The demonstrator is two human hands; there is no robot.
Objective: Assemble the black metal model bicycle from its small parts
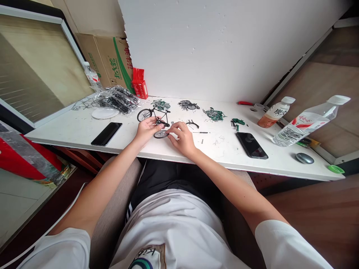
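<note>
My left hand (146,130) is closed around the lower part of a small black model bicycle (160,116), which is tilted just above the desk. One spoked wheel is on the bicycle at its left end. A second small spoked wheel (160,134) is pinched in the fingertips of my right hand (181,137), close below the frame. Whether this wheel touches the bicycle I cannot tell. Right of my hands lie a curved black part (192,124) and a thin screwdriver-like tool (201,132).
Piles of green and black parts (214,114) lie along the back. A bag of black parts (117,100) is at the left. Two phones (106,133) (251,145) lie near the front edge. Bottles (305,123) and a mouse (304,158) stand at the right.
</note>
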